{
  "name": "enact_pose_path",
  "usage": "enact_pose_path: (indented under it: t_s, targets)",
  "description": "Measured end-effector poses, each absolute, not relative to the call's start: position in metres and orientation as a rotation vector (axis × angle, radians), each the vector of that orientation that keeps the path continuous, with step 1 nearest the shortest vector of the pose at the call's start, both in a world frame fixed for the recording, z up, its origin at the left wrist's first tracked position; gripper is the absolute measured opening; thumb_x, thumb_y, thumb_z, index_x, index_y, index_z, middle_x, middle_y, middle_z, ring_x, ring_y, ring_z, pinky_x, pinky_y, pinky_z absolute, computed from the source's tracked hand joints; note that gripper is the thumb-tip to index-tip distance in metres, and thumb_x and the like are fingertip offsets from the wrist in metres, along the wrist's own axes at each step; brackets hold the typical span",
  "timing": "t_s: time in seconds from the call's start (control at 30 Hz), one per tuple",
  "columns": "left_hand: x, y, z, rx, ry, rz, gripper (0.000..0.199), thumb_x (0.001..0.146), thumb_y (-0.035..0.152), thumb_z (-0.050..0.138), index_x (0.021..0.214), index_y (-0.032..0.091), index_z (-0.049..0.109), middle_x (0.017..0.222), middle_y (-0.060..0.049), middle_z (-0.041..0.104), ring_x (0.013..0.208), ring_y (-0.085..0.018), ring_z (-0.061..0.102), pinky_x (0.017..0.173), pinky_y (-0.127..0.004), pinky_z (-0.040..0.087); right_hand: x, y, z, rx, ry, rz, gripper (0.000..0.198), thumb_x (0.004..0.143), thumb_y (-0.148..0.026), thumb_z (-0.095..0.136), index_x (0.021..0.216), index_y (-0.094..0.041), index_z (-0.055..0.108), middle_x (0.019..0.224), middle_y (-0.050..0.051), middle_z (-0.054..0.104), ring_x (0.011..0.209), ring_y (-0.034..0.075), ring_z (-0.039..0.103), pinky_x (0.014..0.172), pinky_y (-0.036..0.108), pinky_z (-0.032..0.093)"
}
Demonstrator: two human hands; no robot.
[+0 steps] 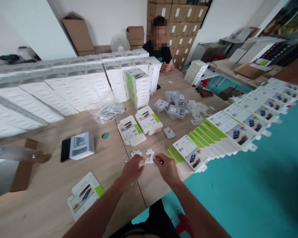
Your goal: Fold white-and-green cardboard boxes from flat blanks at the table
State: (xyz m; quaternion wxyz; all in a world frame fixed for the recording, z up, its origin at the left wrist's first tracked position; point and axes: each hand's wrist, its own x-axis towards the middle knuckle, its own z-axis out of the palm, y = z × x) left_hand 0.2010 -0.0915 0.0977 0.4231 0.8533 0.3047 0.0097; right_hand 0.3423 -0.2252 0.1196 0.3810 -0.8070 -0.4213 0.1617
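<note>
Near the table's front edge, both hands are closed around a small folded white card [149, 159]. My right hand [167, 169] pinches its right side between thumb and fingers. My left hand [133, 169] has curled fingers at its left side; its exact grip is partly hidden. Other small white card pieces [136, 153] lie just beyond my left fingers. Further up the table are a flattened white-and-green box [131, 130] and a small stack of the same boxes [148, 119]. Beside my left forearm rests another flat box [84, 195].
A long row of flat boxes [213, 132] leans along the right edge. Clear plastic cases [177, 110] and loose white cards [198, 109] lie mid-table. Stacked white boxes [64, 89] wall the back left. A phone [65, 149] lies under a grey tray [81, 146]. A person [160, 49] sits opposite.
</note>
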Motion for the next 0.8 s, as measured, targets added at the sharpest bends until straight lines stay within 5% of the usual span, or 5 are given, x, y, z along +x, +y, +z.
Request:
enact_pose_path:
  t_s: [0.13,0.37,0.5,0.67,0.8]
  targets:
    - [0.171,-0.136,0.135,1.761,0.729,0.147,0.047,0.099,0.044,0.027,0.108,0.015,0.063,0.104,-0.012,0.069,0.091,-0.021,0.066,0.075,-0.031,0.053,0.300,-0.244,0.137,-1.885,-1.276,0.065,0.015,0.094,-0.026,0.053,0.089,-0.022,0.067,0.085,0.003,0.073,0.082,0.019,0.064,0.077,0.031,0.044]
    - [0.123,-0.156,0.180,0.916,0.696,0.548,0.024,0.083,0.035,0.069,0.095,0.015,0.070,0.091,-0.007,0.072,0.085,-0.016,0.065,0.079,-0.026,0.053,0.252,-0.241,0.179,-1.494,-1.520,0.132,0.026,0.088,-0.017,0.061,0.113,-0.024,0.063,0.115,0.004,0.070,0.108,0.020,0.059,0.095,0.037,0.046]
    - [0.099,-0.145,0.200,1.128,0.805,0.596,0.031,0.084,0.042,0.065,0.084,0.012,0.069,0.074,-0.007,0.069,0.066,-0.015,0.063,0.063,-0.025,0.054,0.244,-0.231,0.192,-1.445,-1.456,0.164,0.023,0.090,-0.017,0.058,0.110,-0.026,0.066,0.117,0.007,0.063,0.112,0.020,0.055,0.096,0.038,0.047]
    - [0.080,-0.143,0.217,1.269,0.817,0.653,0.032,0.086,0.042,0.062,0.080,0.011,0.068,0.070,-0.007,0.068,0.066,-0.017,0.065,0.058,-0.024,0.053,0.234,-0.212,0.199,-1.475,-1.409,0.384,0.015,0.091,-0.025,0.058,0.100,-0.028,0.069,0.100,0.004,0.063,0.086,0.016,0.060,0.065,0.027,0.050]
    - [0.068,-0.141,0.222,1.321,0.806,0.656,0.029,0.088,0.038,0.058,0.089,0.011,0.070,0.076,-0.008,0.070,0.072,-0.017,0.066,0.063,-0.026,0.054,0.228,-0.201,0.206,-1.524,-1.586,0.154,0.018,0.093,-0.026,0.055,0.102,-0.027,0.071,0.099,0.006,0.063,0.091,0.019,0.058,0.077,0.032,0.049]
